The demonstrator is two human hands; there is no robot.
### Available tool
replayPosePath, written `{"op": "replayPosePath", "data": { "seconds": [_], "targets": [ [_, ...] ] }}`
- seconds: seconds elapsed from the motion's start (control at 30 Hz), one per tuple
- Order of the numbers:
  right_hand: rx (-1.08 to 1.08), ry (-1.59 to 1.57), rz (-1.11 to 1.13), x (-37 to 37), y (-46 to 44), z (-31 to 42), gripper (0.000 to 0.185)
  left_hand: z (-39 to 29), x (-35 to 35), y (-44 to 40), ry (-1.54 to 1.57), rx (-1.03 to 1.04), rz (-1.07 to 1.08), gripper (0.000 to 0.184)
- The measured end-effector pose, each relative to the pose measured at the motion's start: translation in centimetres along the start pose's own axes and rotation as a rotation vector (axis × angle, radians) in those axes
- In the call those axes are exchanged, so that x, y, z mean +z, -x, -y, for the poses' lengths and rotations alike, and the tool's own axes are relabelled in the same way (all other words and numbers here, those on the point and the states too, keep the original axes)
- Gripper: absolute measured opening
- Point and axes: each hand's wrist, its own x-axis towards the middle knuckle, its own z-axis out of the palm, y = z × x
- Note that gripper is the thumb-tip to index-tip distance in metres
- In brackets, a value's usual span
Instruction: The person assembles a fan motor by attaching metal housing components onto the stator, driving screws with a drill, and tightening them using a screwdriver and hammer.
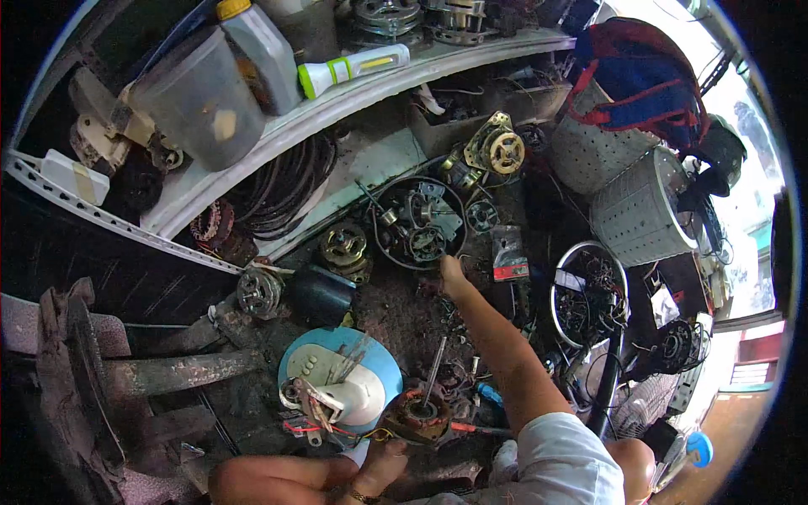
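Note:
My right arm reaches forward, and my right hand [452, 276] is at the near rim of a round basin [380, 240] holding several metal motor parts. Its fingers are dark and small, so their grip does not show. Low in the view, my left hand [384, 470] is beside a motor with a long upright shaft [418, 414]; its fingers are partly turned away from view. Just left of that motor lies a blue and white fan base [370, 374], with loose red and yellow wires at its near end.
Motors [343, 246] and a black cylinder [322, 295] stand left of the basin. A white shelf [278, 139] carries a flashlight [353, 71] and a jug [261, 59]. To the right are a bowl of small parts [624, 290], perforated drums [635, 210] and a blue-red bag [644, 80].

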Motion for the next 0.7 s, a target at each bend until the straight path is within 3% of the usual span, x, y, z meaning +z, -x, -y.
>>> {"op": "replayPosePath", "data": {
  "seconds": [0.07, 0.17, 0.23, 0.3, 0.33, 0.37, 0.43, 0.5, 0.53, 0.63, 0.7],
  "targets": [
    [0.009, -0.013, 0.052, 0.0, 1.4, 0.3, 0.039, 0.4, 1.5, 1.4, -0.334, 0.173, 0.058, 0.023],
    [0.065, -0.008, 0.256, -1.2, 2.3, 1.7, 0.037, 0.4, 2.4, 1.3, -0.536, 0.280, 0.103, 0.023],
    [0.309, 0.198, 0.036, -1.6, 4.3, 4.0, 0.039, 0.1, 2.0, 1.1, -0.572, 0.285, 0.116, 0.023],
    [0.477, 0.755, 0.291, -3.8, 5.0, 7.8, 0.039, -0.5, 1.9, 0.8, -0.581, 0.270, 0.127, 0.024],
    [0.415, 1.196, 0.474, -4.6, 5.3, 10.2, 0.040, -0.5, 1.8, 0.5, -0.578, 0.266, 0.126, 0.025],
    [0.216, 1.605, 0.537, -4.9, 5.3, 12.6, 0.040, -0.9, 1.8, 0.2, -0.574, 0.264, 0.125, 0.025],
    [-0.463, 1.884, 0.155, -3.8, 2.5, 15.2, 0.033, -1.8, 2.2, -0.5, -0.567, 0.256, 0.113, 0.026],
    [-0.877, 1.641, -0.073, 1.1, 0.5, 17.4, 0.034, -3.0, 2.4, -1.6, -0.555, 0.256, 0.093, 0.027],
    [-1.065, 1.566, -0.037, 3.9, -1.4, 17.6, 0.032, -3.5, 2.5, -2.1, -0.547, 0.263, 0.081, 0.027],
    [-1.363, 1.470, -0.001, 12.3, -8.6, 16.3, 0.033, -4.9, 2.8, -3.7, -0.532, 0.278, 0.046, 0.028],
    [-0.902, 1.861, 0.068, 18.0, -11.6, 16.2, 0.039, -6.0, 3.0, -4.6, -0.519, 0.287, 0.021, 0.029]
  ]
}}
